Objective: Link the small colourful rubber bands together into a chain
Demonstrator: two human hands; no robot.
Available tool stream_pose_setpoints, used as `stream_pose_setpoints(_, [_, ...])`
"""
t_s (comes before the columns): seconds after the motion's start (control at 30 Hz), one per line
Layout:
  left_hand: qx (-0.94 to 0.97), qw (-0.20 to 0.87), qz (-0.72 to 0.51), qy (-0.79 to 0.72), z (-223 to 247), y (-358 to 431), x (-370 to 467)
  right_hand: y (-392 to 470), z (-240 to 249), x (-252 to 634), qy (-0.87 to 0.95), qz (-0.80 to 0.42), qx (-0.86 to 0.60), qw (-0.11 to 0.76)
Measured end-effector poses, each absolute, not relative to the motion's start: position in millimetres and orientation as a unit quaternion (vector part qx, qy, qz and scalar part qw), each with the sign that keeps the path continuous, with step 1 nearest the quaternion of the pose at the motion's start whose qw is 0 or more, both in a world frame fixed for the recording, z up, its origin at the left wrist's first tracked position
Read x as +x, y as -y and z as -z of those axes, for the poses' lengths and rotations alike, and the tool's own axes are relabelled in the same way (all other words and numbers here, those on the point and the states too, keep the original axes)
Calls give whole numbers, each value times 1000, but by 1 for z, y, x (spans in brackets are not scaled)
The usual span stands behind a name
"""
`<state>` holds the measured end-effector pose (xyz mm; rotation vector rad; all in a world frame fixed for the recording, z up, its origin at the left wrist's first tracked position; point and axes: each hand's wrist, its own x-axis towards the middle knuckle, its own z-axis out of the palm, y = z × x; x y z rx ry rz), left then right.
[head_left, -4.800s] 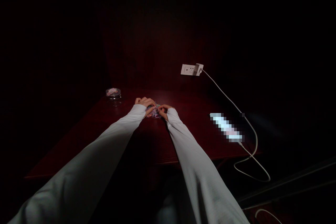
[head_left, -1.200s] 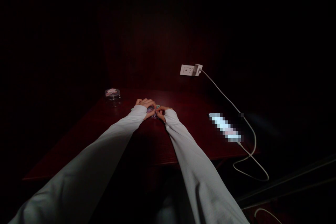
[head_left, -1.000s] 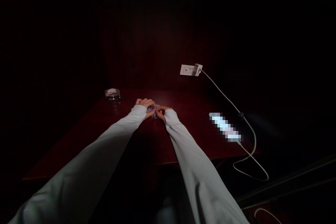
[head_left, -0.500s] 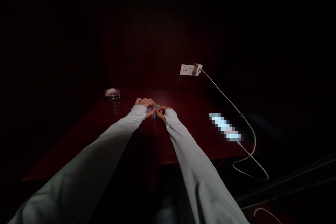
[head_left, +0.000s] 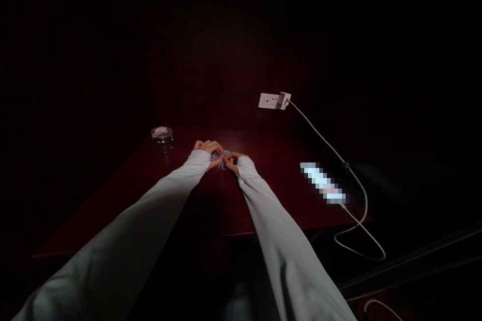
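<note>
A small bundle of purple and teal strands lies on the dark red table, between my hands. My left hand curves over its left side, with fingers bent and closed on it. From the right, my right hand pinches at the bundle, its fingertips close to those of my left hand. The fingertips are small and partly in shadow, so the exact strands between them cannot be made out.
A round clear container with a pinkish top stands at the table's back left. On the right lies a lit, pixelated device, its white cable running to a wall socket and hanging past the table edge.
</note>
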<state>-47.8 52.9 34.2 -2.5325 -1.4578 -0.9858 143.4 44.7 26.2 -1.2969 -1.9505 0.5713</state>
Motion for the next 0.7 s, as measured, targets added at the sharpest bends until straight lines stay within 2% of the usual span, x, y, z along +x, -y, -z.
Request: stream_pose_setpoints(0.7, [-821, 17, 323, 470, -30, -57, -49, -53, -20, 144, 769, -197, -475, 381])
